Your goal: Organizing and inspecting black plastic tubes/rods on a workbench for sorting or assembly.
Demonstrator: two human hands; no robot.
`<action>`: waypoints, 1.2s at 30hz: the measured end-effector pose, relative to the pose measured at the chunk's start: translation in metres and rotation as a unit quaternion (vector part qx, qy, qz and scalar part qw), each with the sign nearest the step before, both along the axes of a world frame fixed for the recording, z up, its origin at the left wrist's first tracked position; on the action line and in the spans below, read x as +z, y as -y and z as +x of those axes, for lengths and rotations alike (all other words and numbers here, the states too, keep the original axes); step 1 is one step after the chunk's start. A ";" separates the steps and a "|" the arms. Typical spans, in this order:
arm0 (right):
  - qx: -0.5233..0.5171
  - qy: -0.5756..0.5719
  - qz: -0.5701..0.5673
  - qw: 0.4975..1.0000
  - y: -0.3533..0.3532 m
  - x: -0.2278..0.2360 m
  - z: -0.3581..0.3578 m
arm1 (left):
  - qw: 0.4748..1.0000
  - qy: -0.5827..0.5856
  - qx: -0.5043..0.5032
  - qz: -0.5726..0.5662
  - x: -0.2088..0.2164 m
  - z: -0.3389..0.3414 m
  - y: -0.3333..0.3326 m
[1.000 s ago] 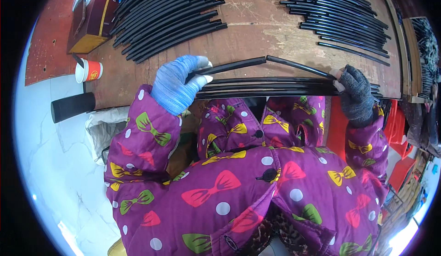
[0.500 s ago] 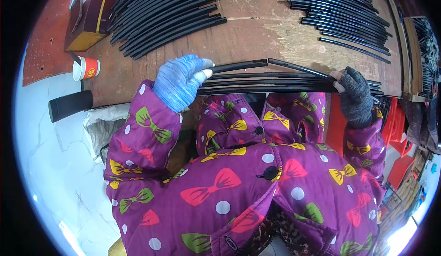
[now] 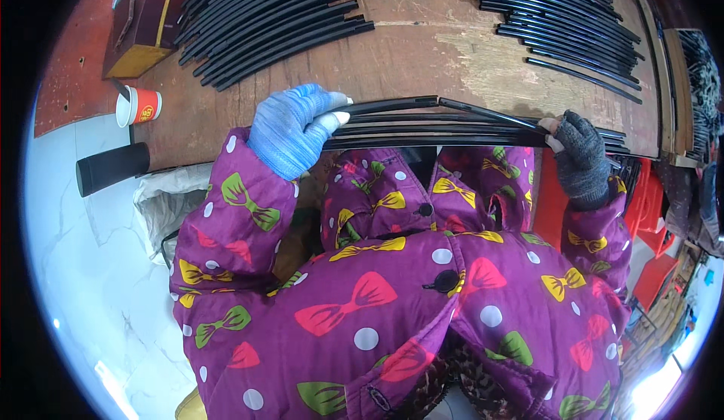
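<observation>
Black left tube [image 3: 394, 105] and black right tube [image 3: 490, 115] were held tip to tip

The blue-gloved left hand [image 3: 290, 130] pinched the left tube's outer end, and the gray-gloved right hand [image 3: 582, 156] pinched the right tube's outer end. Both tubes were over the table [image 3: 422, 58], by its near edge, where more black tubes [image 3: 452, 128] lay in a row

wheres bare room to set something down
Bare tabletop lies between the left tube pile and right tube pile, down to the held tubes; also between paper cup and left hand. Crowded: both piles, and the front where rods lie.
</observation>
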State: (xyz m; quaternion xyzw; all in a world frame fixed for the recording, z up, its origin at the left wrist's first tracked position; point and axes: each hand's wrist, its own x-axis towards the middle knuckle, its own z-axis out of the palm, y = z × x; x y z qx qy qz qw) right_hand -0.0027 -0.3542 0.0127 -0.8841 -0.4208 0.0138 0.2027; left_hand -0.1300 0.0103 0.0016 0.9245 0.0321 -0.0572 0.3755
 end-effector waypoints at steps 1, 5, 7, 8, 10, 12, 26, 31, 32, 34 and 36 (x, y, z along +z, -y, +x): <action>0.000 -0.001 0.000 1.000 0.000 -0.001 0.001 | 1.000 0.023 -0.008 0.002 -0.001 -0.001 -0.001; 0.008 -0.005 0.028 1.000 -0.001 -0.003 0.003 | 0.999 0.045 -0.009 0.000 -0.002 -0.001 -0.001; 0.003 -0.007 0.020 1.000 -0.001 -0.003 0.003 | 1.000 0.028 -0.003 -0.010 0.000 0.000 0.000; 0.000 -0.007 0.010 1.000 -0.001 -0.003 0.003 | 1.000 0.012 0.003 -0.020 0.000 0.000 0.000; -0.001 -0.009 0.001 1.000 -0.001 -0.003 0.003 | 1.000 0.024 0.003 -0.020 -0.001 -0.001 0.001; 0.005 -0.006 0.011 1.000 0.001 -0.005 0.003 | 0.999 0.036 0.001 -0.020 -0.001 -0.002 0.001; 0.054 -0.044 -0.019 0.997 -0.024 0.014 0.004 | 0.994 0.083 -0.072 0.010 0.004 0.006 0.013; 0.115 0.033 -0.007 0.993 -0.071 0.022 -0.008 | 0.988 0.130 -0.075 0.036 0.006 0.011 0.025; 0.116 0.035 -0.006 0.993 -0.065 0.020 -0.005 | 0.988 0.138 -0.068 0.027 0.006 0.010 0.021; -0.015 0.083 0.057 0.995 -0.036 0.015 0.010 | 0.993 0.115 -0.040 0.006 0.003 0.003 0.010; -0.101 0.024 0.116 0.988 -0.010 0.019 0.022 | 0.996 0.091 -0.016 -0.017 0.003 0.001 0.007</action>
